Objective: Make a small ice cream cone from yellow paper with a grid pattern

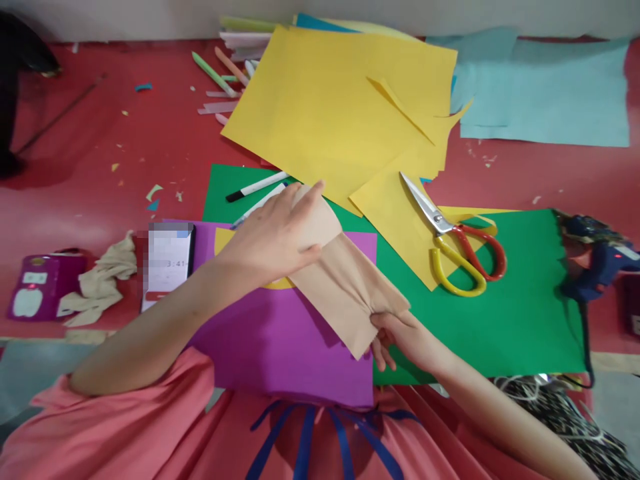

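Observation:
A folded beige sheet (pixel 334 283), paper or cloth, is held slanting above purple and green sheets. Gathered creases run from its near end, where my right hand (pixel 400 333) pinches it between thumb and fingers. My left hand (pixel 280 230) is closed around the far end, thumb on the near side and index finger stretched along the top. Its other fingers are partly hidden. Right of the beige sheet, scissors (pixel 445 230) with one red and one yellow handle lie on yellow paper, blades slightly apart.
Large yellow sheets (pixel 345 107) lie beyond my hands, light blue sheets (pixel 550 93) at far right. Beneath are a green sheet (pixel 500 327) and a purple sheet (pixel 280 340). A phone (pixel 169 267) and crumpled beige cloth (pixel 107 280) lie left; a blue glue gun (pixel 600 263) lies right.

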The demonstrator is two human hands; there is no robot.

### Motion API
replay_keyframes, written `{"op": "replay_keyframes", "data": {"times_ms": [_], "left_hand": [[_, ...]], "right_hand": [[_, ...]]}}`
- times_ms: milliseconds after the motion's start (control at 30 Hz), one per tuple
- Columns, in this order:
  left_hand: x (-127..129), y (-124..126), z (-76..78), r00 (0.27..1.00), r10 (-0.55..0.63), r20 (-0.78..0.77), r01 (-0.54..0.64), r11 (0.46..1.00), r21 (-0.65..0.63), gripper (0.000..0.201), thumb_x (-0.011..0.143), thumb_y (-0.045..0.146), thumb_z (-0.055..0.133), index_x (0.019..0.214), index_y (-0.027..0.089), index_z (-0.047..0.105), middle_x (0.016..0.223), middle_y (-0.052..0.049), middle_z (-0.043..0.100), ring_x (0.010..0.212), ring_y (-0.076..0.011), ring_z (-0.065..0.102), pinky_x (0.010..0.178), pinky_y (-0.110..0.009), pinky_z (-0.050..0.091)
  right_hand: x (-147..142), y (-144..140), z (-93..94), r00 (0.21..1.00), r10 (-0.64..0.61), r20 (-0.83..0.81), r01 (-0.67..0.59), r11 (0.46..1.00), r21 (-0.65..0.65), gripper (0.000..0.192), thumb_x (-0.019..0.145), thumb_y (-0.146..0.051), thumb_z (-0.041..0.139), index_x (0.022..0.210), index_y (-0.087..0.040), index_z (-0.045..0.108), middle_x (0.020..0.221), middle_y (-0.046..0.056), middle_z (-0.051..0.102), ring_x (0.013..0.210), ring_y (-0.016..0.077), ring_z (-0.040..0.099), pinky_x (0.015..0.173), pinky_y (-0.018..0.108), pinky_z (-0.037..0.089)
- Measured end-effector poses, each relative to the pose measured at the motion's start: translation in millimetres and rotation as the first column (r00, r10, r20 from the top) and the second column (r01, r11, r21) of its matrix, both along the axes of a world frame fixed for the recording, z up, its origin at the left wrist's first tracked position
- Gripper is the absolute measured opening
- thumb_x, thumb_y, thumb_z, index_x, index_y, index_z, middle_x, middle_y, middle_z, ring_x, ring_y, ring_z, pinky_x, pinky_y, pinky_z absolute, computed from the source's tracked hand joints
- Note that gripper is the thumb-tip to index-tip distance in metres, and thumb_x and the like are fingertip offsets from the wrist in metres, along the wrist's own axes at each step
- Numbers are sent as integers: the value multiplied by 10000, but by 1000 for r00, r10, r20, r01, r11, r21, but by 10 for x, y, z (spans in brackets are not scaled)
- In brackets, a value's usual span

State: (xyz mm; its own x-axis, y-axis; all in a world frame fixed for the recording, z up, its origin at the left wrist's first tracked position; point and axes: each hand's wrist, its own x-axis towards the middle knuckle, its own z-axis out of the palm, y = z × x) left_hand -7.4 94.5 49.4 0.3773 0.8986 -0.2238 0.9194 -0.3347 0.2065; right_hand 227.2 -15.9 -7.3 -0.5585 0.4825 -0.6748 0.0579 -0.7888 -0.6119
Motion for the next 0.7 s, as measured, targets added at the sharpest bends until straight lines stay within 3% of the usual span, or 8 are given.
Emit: {"op": "replay_keyframes", "data": {"times_ms": [167, 300, 500, 633, 700], "left_hand": [[45, -65, -78, 998, -29, -52, 33, 997, 69, 788, 823, 337, 603, 1490, 191, 209, 1459, -204, 352, 1374, -386, 354, 1071, -518, 385], [56, -99, -102, 997, -31, -64, 37, 994, 102, 787, 834, 323, 597, 1496, 204, 188, 1461, -199, 354, 1353, -381, 377, 1055, -518, 399], [17, -72, -118, 997, -50, -59, 55, 995, 83, 839, 812, 351, 628, 1498, 210, 167, 1436, -187, 386, 1334, -369, 396, 1046, -494, 409], [12, -77, -129, 998, -56, -40, 60, 992, 107, 812, 823, 330, 619, 1498, 219, 182, 1421, -182, 404, 1293, -359, 439, 1041, -490, 407], [14, -82, -127, 997, -66, -29, 69, 992, 104, 812, 825, 328, 615, 1501, 218, 180, 1416, -181, 410, 1292, -357, 441, 1042, -486, 408]], "right_hand": [[-70, -116, 16, 995, -67, 71, 60, 994, 91, 348, 811, -368, 436, 579, -150, 576, 486, 40, 629, 332, 99, 511, 305, 191, 307], [-80, -222, -31, 991, -78, 109, 62, 988, 140, 419, 887, -414, 399, 605, -157, 571, 530, 22, 625, 327, 73, 472, 318, 186, 293], [-51, -320, -45, 986, 2, 167, -39, 974, 223, 545, 959, -503, 331, 598, -171, 567, 436, -6, 513, 354, 90, 474, 368, 203, 309], [-51, -279, 78, 973, 33, 229, -96, 958, 271, 530, 974, -491, 288, 592, -202, 515, 428, -10, 492, 367, 109, 469, 392, 228, 335], [-60, -246, 155, 955, 54, 293, -161, 921, 354, 483, 980, -447, 284, 599, -218, 472, 431, -9, 494, 383, 124, 484, 411, 239, 355]]}}
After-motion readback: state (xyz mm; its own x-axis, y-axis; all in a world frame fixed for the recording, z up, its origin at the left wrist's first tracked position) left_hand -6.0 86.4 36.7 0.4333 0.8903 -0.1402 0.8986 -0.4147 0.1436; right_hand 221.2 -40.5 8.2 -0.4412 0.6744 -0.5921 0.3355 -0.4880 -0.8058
